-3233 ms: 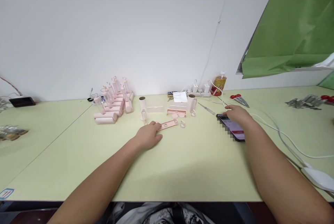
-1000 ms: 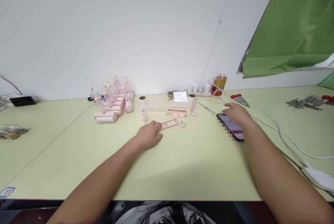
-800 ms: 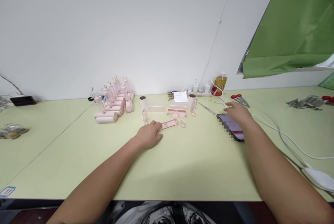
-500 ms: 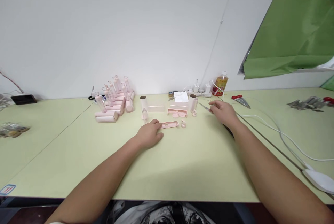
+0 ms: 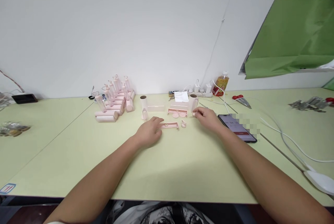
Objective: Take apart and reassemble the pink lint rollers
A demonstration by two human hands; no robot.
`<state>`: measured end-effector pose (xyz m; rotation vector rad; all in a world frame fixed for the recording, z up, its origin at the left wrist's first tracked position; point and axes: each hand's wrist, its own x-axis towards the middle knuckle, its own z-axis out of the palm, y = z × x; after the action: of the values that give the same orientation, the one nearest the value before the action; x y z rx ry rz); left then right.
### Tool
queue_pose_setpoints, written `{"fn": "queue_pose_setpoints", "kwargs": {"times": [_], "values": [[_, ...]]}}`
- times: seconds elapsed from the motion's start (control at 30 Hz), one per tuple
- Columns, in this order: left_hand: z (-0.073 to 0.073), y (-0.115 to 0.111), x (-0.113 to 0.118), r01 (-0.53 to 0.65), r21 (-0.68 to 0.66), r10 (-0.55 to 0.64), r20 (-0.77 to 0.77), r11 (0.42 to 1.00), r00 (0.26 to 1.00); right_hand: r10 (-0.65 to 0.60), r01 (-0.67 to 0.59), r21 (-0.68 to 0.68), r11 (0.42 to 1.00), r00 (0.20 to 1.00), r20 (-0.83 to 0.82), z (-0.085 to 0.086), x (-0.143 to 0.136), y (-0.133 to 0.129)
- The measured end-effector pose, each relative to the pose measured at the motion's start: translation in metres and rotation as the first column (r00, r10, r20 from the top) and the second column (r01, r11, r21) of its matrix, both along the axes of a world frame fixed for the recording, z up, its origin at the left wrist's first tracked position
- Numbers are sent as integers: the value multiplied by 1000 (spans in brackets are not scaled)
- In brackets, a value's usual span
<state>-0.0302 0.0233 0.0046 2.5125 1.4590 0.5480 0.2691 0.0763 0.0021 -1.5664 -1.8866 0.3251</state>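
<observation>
My left hand (image 5: 149,132) rests on the table at the left end of a long, shallow pink tray piece (image 5: 171,125), its fingers apart and touching that end. My right hand (image 5: 207,117) is at the small pink ring-topped part (image 5: 194,114), thumb and forefinger pinched at it. Another small pink part (image 5: 183,124) lies just right of the tray piece. Behind it sits a second pink tray piece (image 5: 177,112) with round discs in front. Clear boxes (image 5: 156,107), a cardboard-lined tube (image 5: 143,102) and a small clear bottle (image 5: 144,114) stand nearby.
Pink cylinders and upright heart-topped tubes (image 5: 111,103) are grouped at the left. A phone (image 5: 238,129) lies beside my right forearm. Tweezers (image 5: 206,106), red-handled snips (image 5: 241,101), a bottle (image 5: 220,84) and white cables (image 5: 289,135) are at the right.
My right hand has moved left, away from the tweezers, to the small pink part, uncovering the phone. My left hand has barely moved and stays at the tray piece.
</observation>
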Motion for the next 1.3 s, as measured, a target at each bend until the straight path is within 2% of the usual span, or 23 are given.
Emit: {"fn": "queue_pose_setpoints", "kwargs": {"times": [0.13,0.23,0.37,0.5,1.3], "values": [[-1,1,2,-39,1,39,23,999,999,36,-36,-24,999,999,0,-8,-6,1],[-2,3,2,-86,20,85,38,996,996,151,-151,-47,987,988,7,-10,-19,-7],[-4,4,2,-124,26,123,38,992,992,332,-330,-84,940,943,-1,-11,-34,-16],[-7,4,3,-104,-17,104,7,994,995,396,-393,-89,915,918,16,-15,-38,-17],[-13,5,4,-30,-57,32,45,998,998,399,-408,-148,901,913,-87,-16,-33,-14]]}}
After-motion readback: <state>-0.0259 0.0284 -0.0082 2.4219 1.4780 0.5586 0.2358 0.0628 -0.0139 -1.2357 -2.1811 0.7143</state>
